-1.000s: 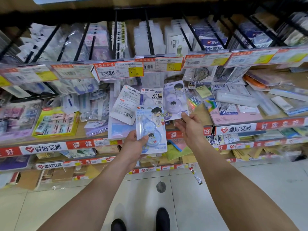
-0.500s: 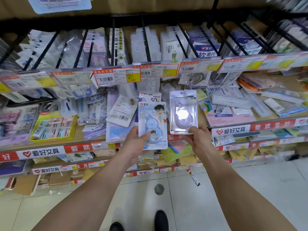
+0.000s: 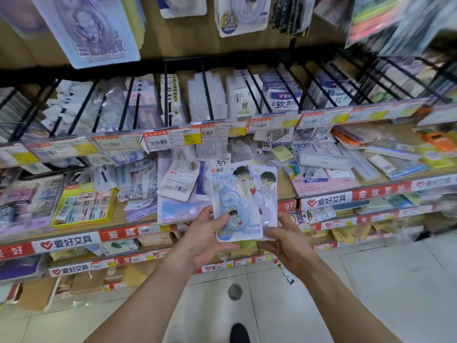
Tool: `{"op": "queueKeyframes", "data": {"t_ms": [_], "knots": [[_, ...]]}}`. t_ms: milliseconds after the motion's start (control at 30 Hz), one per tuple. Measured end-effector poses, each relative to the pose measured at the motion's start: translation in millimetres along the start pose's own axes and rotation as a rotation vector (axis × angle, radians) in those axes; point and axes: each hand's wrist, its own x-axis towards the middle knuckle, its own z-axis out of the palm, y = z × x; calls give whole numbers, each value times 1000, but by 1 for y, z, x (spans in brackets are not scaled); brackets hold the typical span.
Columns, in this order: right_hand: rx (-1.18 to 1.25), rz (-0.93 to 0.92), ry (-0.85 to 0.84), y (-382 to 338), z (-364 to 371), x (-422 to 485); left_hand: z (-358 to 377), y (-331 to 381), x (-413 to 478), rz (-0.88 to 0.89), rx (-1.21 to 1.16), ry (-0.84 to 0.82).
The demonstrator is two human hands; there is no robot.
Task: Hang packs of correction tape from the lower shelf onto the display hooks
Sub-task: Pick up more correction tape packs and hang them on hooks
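Observation:
I hold two correction tape packs together in front of the lower shelf (image 3: pixel 173 225). The front pack (image 3: pixel 235 201) is light blue with a cartoon boy, and my left hand (image 3: pixel 205 233) grips its lower left edge, thumb on its face. The second pack (image 3: pixel 268 194) sits behind it, offset to the right, with my right hand (image 3: pixel 284 243) holding its bottom edge. More packs lie on the shelf behind, one marked 30 (image 3: pixel 222 162). Black display hooks (image 3: pixel 206 92) run above the price-tag rail, and hanging packs (image 3: pixel 241 14) show at the top.
Loose stationery fills the shelf: a yellow box (image 3: pixel 84 206) at left, rulers and pink cards (image 3: pixel 321 179) at right. Price tags (image 3: pixel 173 139) line the hook rail. Lower shelves hold envelopes. White tiled floor (image 3: pixel 272 305) lies below, with my shoe at the bottom edge.
My right hand brought its pack left, tucking it behind the pack in my left hand. The camera tilted upward, bringing the upper hanging packs into view.

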Motion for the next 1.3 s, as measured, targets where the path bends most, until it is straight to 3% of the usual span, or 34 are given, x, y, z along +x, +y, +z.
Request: {"op": "queueKeyframes", "data": {"t_ms": [167,300,600,967,1300], "knots": [[-30,45,-95,-14,10,-8,4,4,-14,44,-8,27],[6,63,-51,-33,22,-7,13,12,-28,87,69,18],[-175,-330,78,-53,19,-17,12,30,-61,163,118,18],[-278,-571,157,-114,15,-43,2,41,-76,228,90,66],[-232,-842,134,-201,67,-51,6,57,-82,292,82,74]]}}
